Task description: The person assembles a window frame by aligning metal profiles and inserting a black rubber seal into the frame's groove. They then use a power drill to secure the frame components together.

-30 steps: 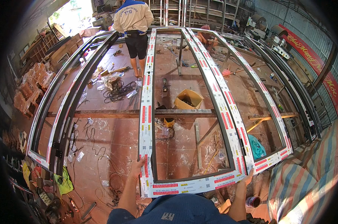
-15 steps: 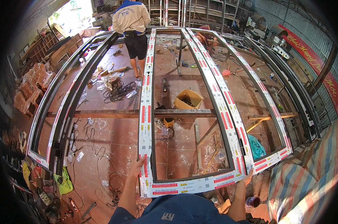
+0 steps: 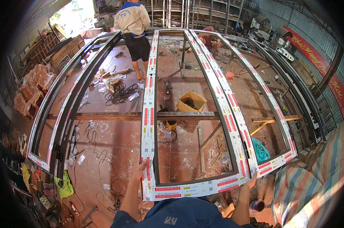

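A long dark rectangular door or window frame (image 3: 196, 189), covered with white and red printed protective film, stretches away from me. My left hand (image 3: 138, 171) is closed on its near left corner, thumb on the upper face and the other fingers largely hidden beneath. At the near right corner my right hand (image 3: 249, 184) grips the end rail from the outer side, its fingers partly out of sight under the edge. A second filmed frame (image 3: 275, 163) lies against the right side of the held one. Both cross a dark horizontal support bar (image 3: 187, 115).
A co-worker (image 3: 132, 19) in a beige and blue shirt stands beyond the frames; another person (image 3: 209, 36) crouches farther back. More frames (image 3: 54, 125) lie at left. Cables (image 3: 122, 94) and a cardboard box (image 3: 191, 101) are on the floor. A striped tarp (image 3: 312, 182) covers something at right.
The standing co-worker has turned and leaned slightly to the left. The crouching person has shifted a little. My hands and the held frame look almost unmoved.
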Action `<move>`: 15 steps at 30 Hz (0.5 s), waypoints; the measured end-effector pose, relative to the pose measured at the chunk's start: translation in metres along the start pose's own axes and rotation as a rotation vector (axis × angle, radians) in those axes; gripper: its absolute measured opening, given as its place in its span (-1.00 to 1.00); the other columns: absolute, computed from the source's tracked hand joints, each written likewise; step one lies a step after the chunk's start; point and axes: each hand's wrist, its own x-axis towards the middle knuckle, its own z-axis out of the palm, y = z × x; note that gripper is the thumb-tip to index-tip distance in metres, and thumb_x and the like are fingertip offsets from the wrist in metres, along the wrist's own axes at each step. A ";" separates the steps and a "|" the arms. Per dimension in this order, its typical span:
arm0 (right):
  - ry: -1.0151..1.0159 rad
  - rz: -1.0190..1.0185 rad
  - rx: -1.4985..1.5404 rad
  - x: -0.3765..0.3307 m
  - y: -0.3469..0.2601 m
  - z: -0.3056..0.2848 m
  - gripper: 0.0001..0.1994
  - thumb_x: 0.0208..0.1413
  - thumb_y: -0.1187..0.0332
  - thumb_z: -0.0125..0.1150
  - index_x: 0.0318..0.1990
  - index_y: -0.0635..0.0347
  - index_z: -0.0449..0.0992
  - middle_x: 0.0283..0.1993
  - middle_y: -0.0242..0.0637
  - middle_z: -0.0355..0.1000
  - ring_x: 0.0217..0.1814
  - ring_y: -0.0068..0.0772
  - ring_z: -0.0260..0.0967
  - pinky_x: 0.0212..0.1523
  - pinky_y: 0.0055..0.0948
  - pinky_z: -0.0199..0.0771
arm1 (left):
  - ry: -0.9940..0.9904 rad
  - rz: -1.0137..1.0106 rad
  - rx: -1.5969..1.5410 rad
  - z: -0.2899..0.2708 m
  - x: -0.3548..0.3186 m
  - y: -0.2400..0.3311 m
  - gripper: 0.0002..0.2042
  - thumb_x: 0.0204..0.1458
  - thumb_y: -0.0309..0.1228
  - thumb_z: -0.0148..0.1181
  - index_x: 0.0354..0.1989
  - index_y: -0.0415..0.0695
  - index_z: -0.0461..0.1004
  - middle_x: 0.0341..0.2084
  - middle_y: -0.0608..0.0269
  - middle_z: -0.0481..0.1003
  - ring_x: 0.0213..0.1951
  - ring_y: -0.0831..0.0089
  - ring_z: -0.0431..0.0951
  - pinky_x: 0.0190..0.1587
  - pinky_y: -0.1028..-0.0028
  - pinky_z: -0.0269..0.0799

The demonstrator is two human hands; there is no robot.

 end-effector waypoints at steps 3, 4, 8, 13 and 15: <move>-0.015 -0.013 0.013 0.000 0.002 -0.001 -0.24 0.49 -0.13 0.17 0.59 0.26 0.30 0.54 -0.08 0.40 0.42 0.04 0.50 0.40 -0.02 0.50 | -0.049 -0.067 -0.164 -0.004 0.000 -0.007 -0.54 0.44 -0.08 0.29 0.29 -0.18 0.59 -0.11 0.25 0.72 -0.20 0.48 0.72 -0.10 0.38 0.70; -0.021 -0.013 0.022 0.000 0.002 0.000 -0.24 0.48 -0.14 0.18 0.59 0.27 0.31 0.54 -0.08 0.40 0.42 0.03 0.51 0.40 -0.02 0.50 | -0.028 -0.094 -0.238 -0.009 0.003 -0.013 -0.54 0.45 -0.06 0.26 0.29 -0.17 0.59 -0.09 0.24 0.72 -0.18 0.46 0.73 -0.08 0.36 0.71; 0.028 0.005 -0.008 -0.010 -0.002 0.011 -0.24 0.48 -0.14 0.18 0.58 0.26 0.33 0.52 -0.07 0.42 0.41 0.03 0.52 0.38 -0.02 0.52 | -0.001 -0.118 -0.458 -0.023 0.005 -0.042 -0.46 0.49 0.07 0.12 0.33 -0.14 0.57 0.01 0.20 0.72 -0.09 0.39 0.74 0.01 0.30 0.73; -0.055 0.022 0.029 -0.002 0.001 0.002 -0.25 0.48 -0.13 0.18 0.57 0.25 0.34 0.53 -0.07 0.41 0.40 0.02 0.52 0.37 -0.02 0.53 | -0.029 -0.037 -0.450 -0.014 -0.011 -0.051 -0.21 0.41 0.34 -0.01 0.45 -0.15 0.46 0.10 0.01 0.69 -0.01 0.13 0.74 0.06 0.15 0.73; -0.041 -0.010 -0.008 0.016 0.005 -0.031 -0.26 0.48 -0.13 0.18 0.57 0.25 0.34 0.53 -0.08 0.41 0.40 0.01 0.52 0.37 -0.02 0.53 | -0.099 -0.085 -0.483 -0.014 -0.020 -0.066 -0.03 0.29 0.51 -0.02 0.51 -0.17 0.37 0.13 -0.23 0.65 -0.03 -0.11 0.75 0.02 -0.04 0.74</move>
